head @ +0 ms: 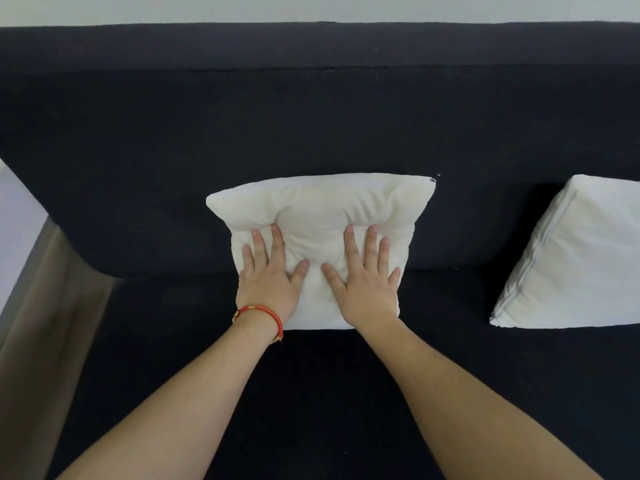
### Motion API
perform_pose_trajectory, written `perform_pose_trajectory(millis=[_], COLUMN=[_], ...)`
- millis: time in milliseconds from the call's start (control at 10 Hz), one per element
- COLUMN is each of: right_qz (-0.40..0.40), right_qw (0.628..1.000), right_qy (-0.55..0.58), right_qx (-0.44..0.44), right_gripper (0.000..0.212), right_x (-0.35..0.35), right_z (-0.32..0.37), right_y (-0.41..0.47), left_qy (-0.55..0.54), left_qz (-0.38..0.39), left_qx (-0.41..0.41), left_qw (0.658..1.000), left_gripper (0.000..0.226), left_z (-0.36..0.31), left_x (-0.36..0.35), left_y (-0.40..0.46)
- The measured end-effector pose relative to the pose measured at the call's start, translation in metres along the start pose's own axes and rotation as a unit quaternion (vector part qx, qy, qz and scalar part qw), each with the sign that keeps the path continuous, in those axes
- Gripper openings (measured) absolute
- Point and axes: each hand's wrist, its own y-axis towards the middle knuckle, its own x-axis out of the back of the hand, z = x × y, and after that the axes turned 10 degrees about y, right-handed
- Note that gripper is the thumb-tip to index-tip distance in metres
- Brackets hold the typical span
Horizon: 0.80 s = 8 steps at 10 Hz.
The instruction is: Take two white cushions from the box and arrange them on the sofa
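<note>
A white cushion (322,206) leans against the backrest of the dark navy sofa (242,126), resting on the seat near the middle. My left hand (268,275), with a red bracelet at the wrist, lies flat on the cushion's lower left with fingers spread. My right hand (367,277) presses flat on its lower right, fingers apart. The fabric dents and wrinkles under both palms. A second white cushion (575,254), with a grey zip seam along its left edge, leans against the backrest at the right and is cut off by the frame edge. No box is in view.
The sofa's left end curves down beside a beige floor strip (45,306) and a pale wall (17,216). A light wall (311,8) runs above the backrest. Dark seat (311,393) stretches between my forearms and in front of both cushions.
</note>
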Motion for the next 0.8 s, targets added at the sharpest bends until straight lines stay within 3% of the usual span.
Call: perform_pose_trajectory(millis=[100,200,300,400,500,600,700,800], right_qz=[0.009,0.004,-0.013,-0.036,-0.086,-0.094,-0.080,-0.088], right_qw=[1.000,0.999,0.996,0.992,0.983,0.969,0.934,0.909], right_qy=[0.011,0.027,0.075,0.110,0.147,0.229,0.347,0.405], right_qx=[0.005,0.023,0.043,0.051,0.063,0.025,-0.037,-0.039], right_gripper=[0.081,0.084,0.075,0.065,0.052,0.046,0.041,0.024], right_x=[0.009,0.020,0.031,0.039,0.061,0.090,0.135,0.177], right_z=[0.003,0.003,0.001,0.002,0.012,0.033,0.065,0.090], right_y=[-0.006,-0.020,-0.044,-0.069,-0.085,-0.092,-0.100,-0.113], left_qy=[-0.007,0.007,-0.035,-0.064,-0.095,-0.308,-0.441,-0.473], left_qz=[0.028,-0.003,-0.060,-0.094,-0.127,-0.049,0.036,0.051], left_qx=[-0.008,-0.001,-0.004,-0.017,-0.038,0.009,0.053,0.039], left_qw=[1.000,1.000,0.998,0.993,0.987,0.950,0.895,0.879], left_gripper=[0.090,0.093,0.095,0.089,0.067,0.052,0.028,0.026], left_z=[0.002,0.001,0.001,0.010,0.014,0.007,-0.001,-0.007], left_x=[0.012,0.018,0.020,0.028,0.055,0.100,0.156,0.202], left_y=[-0.002,-0.018,-0.046,-0.073,-0.087,-0.093,-0.103,-0.122])
